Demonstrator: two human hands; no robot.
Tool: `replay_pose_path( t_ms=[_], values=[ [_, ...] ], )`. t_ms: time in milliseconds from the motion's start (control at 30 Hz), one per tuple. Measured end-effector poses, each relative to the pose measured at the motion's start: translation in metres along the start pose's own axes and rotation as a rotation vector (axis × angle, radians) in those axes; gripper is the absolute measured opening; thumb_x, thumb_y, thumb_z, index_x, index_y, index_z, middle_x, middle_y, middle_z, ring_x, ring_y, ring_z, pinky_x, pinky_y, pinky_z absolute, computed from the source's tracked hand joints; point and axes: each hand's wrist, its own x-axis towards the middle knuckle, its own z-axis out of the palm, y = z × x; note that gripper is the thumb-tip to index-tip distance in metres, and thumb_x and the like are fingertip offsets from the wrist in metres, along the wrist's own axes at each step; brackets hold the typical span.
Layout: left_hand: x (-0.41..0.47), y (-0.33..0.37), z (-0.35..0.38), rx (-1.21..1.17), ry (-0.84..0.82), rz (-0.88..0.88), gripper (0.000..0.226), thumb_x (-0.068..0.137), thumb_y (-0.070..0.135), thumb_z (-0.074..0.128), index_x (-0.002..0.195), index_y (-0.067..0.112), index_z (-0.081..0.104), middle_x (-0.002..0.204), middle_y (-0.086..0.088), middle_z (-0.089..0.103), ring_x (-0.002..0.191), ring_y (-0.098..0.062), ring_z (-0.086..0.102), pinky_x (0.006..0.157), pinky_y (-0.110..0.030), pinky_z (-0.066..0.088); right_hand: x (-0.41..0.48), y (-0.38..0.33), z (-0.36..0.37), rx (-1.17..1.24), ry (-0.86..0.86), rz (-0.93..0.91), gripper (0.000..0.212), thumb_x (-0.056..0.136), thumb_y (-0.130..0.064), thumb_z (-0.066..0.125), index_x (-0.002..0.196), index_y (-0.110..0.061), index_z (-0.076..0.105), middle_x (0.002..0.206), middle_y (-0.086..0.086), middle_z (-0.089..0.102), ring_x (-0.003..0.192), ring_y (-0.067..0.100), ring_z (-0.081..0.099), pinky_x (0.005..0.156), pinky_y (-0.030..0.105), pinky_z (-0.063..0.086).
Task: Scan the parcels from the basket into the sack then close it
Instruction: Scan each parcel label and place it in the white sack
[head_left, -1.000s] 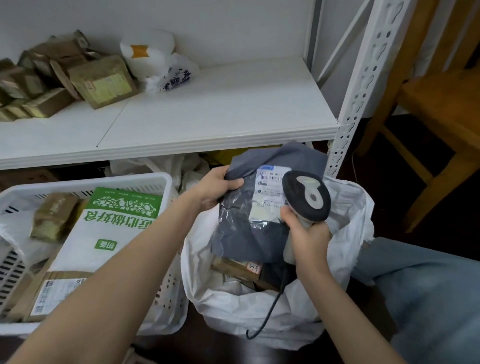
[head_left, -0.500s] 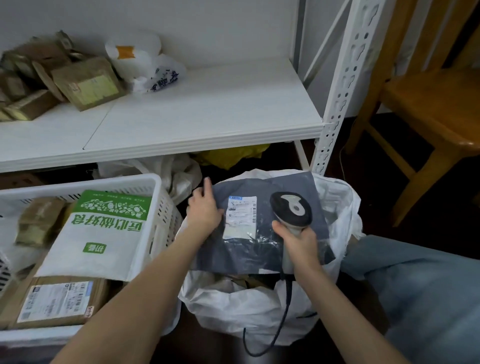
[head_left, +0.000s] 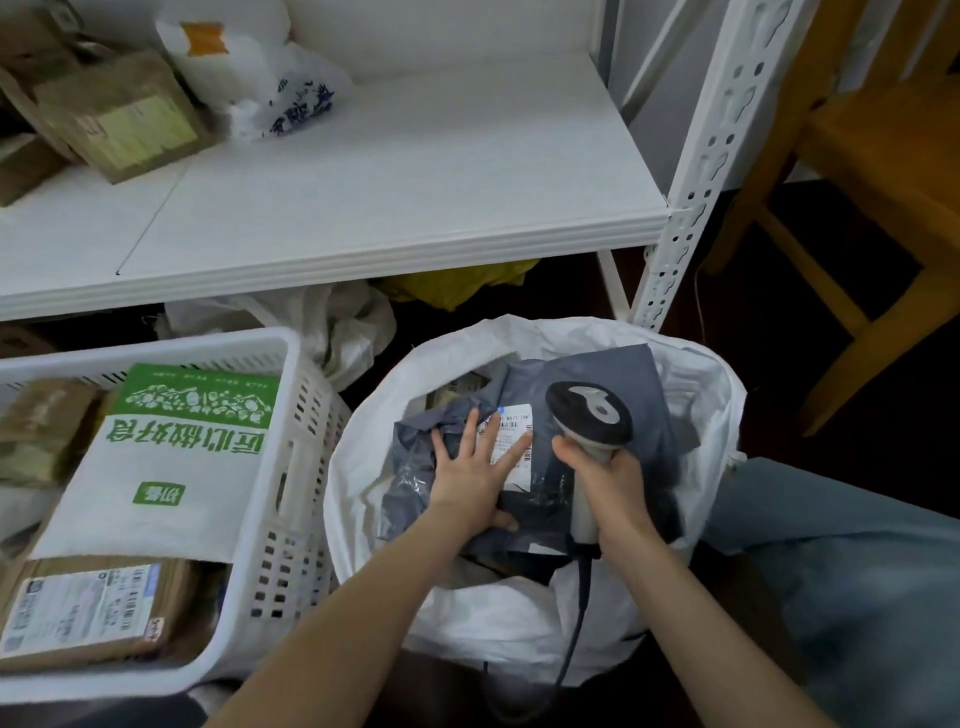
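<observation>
2 bare forearms lead to the left hand and right hand. Just right of the right hand lies a trouser leg of faded blue-grey denim, softly creased.

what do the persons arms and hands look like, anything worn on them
The left forearm and right forearm are bare right to the frame edge; no sleeves show. The left hand and right hand have no gloves, and no watch, bracelet or ring is visible on either.
</observation>
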Motion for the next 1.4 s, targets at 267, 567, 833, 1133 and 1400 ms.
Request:
replay_pose_path(
  t_ms=[267, 567, 833, 1133, 1400],
  values=[
    [0.007, -0.001, -0.009, -0.030, -0.064, 0.024, 0.115, 0.076, 0.062, 0.066, 0.147, 0.039, -0.022, 0.159, -0.008, -0.020, 0.144, -0.033, -0.023, 0.108, -0.072, -0.002, 0.005, 0.016, -0.009, -0.032, 0.018, 0.119, 0.021, 0.081, -0.016, 0.075, 0.100, -0.013, 0.068, 0.101, 0.007, 0.069, 0.096, 0.021, 0.062, 0.095, 0.035, 0.048],
    [-0.024, 0.037, -0.053, -0.128, 0.195, 0.043, 0.083, 0.091, 0.054, 0.045, 0.153, 0.022, 0.002, 0.161, -0.010, 0.002, 0.148, -0.029, -0.005, 0.115, -0.061, -0.001, -0.034, -0.006, -0.026, -0.047, 0.111, -0.042, 0.014, 0.080, -0.019, 0.076, 0.091, -0.018, 0.068, 0.086, -0.004, 0.068, 0.089, 0.016, 0.063, 0.084, 0.029, 0.048],
    [0.004, 0.087, -0.047, -0.124, 0.081, 0.201, 0.082, 0.085, 0.066, 0.048, 0.149, 0.047, -0.001, 0.160, -0.002, -0.017, 0.147, -0.032, -0.015, 0.109, -0.071, 0.001, -0.017, -0.005, -0.071, -0.107, 0.367, -0.168, 0.015, 0.073, -0.022, 0.081, 0.082, -0.018, 0.070, 0.079, -0.004, 0.069, 0.077, 0.011, 0.067, 0.070, 0.026, 0.052],
    [0.013, 0.082, -0.013, 0.085, -0.003, 0.227, 0.081, 0.084, 0.069, 0.046, 0.149, 0.049, 0.001, 0.156, -0.007, -0.028, 0.143, -0.037, -0.025, 0.106, -0.073, -0.002, 0.024, 0.017, -0.095, -0.218, 0.530, 0.140, 0.040, 0.080, -0.013, 0.071, 0.117, -0.006, 0.060, 0.115, 0.020, 0.065, 0.107, 0.038, 0.061, 0.085, 0.040, 0.048],
    [0.005, 0.071, -0.008, 0.227, -0.116, 0.180, 0.062, 0.100, 0.050, 0.031, 0.147, 0.049, -0.009, 0.153, -0.009, -0.036, 0.139, -0.040, -0.032, 0.103, -0.076, -0.002, -0.015, -0.047, -0.100, -0.044, 0.511, -0.193, 0.026, 0.074, -0.004, 0.072, 0.098, -0.011, 0.063, 0.101, 0.013, 0.069, 0.097, 0.028, 0.064, 0.084, 0.043, 0.054]
  ],
)
